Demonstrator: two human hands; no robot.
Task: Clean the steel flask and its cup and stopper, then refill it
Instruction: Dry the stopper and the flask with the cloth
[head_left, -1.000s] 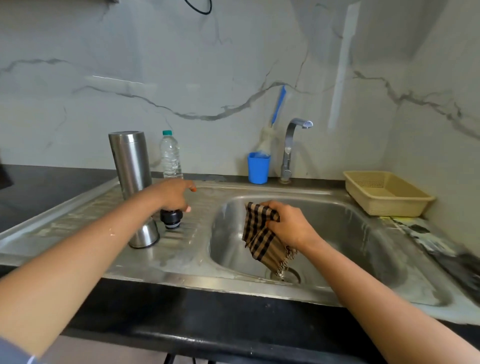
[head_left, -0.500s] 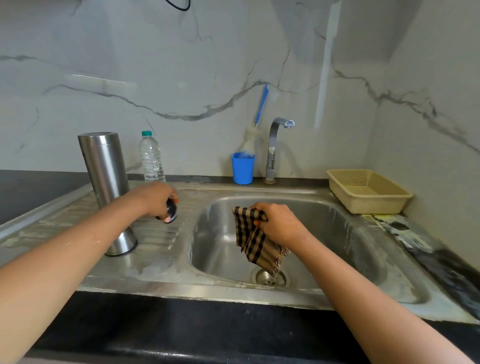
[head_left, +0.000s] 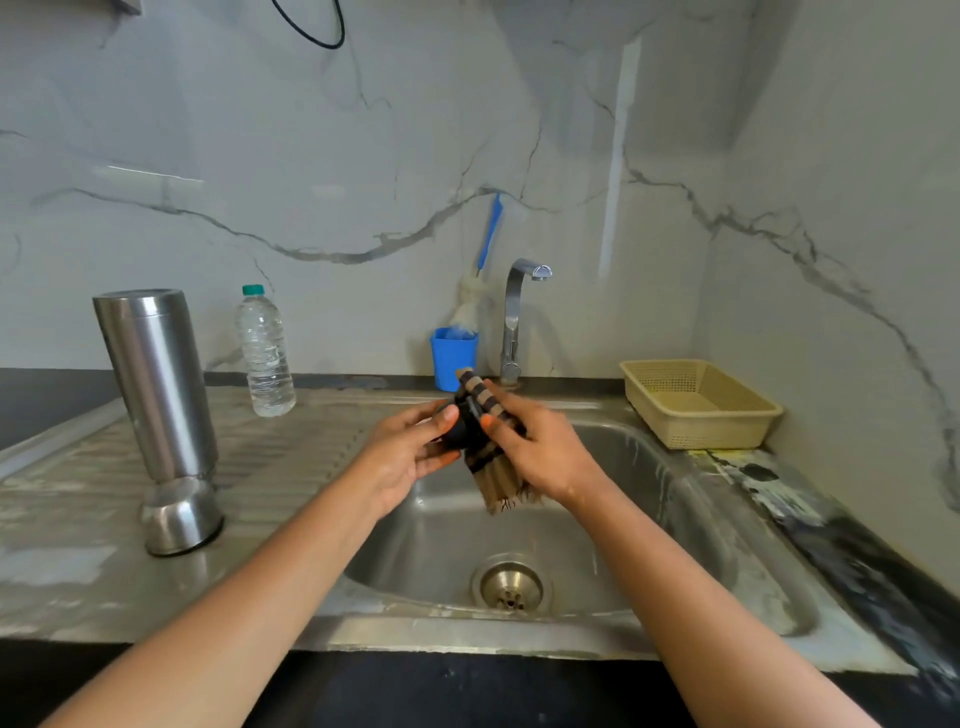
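At the far left of the frame I see the dark worktop (head_left: 47, 400) running into the ribbed steel drainboard (head_left: 291, 457). The steel flask (head_left: 156, 384) stands on that drainboard at centre left, its top leaning slightly towards the left edge. Its lower end is a rounded steel part (head_left: 182, 514) with a dark rim against the drainboard; I cannot tell whether that is the cup. Just right of it and further back, a clear water bottle (head_left: 264, 353) with a green cap stands upright near the marble wall.

In the middle of the frame both hands meet above the back of the sink (head_left: 467, 631). The left hand (head_left: 402, 457) grips the black stopper (head_left: 460, 436), with thumb and fingers curled round it. The right hand (head_left: 540, 447) is clamped on a brown and black checked cloth (head_left: 496, 475), pressing it against the stopper. One end of the cloth sticks up above the hands and the fringed end hangs below them over the basin. The stopper is mostly covered, so I cannot make out its shape.

Behind the hands a blue holder (head_left: 453, 358) stands at the wall with a blue-handled brush (head_left: 491, 234) in it, and the tap (head_left: 517, 317) rises just to its right. The drain (head_left: 511, 584) shows at lower centre. At centre right a beige plastic basket (head_left: 696, 402) sits on the sink's edge, beside the wall.
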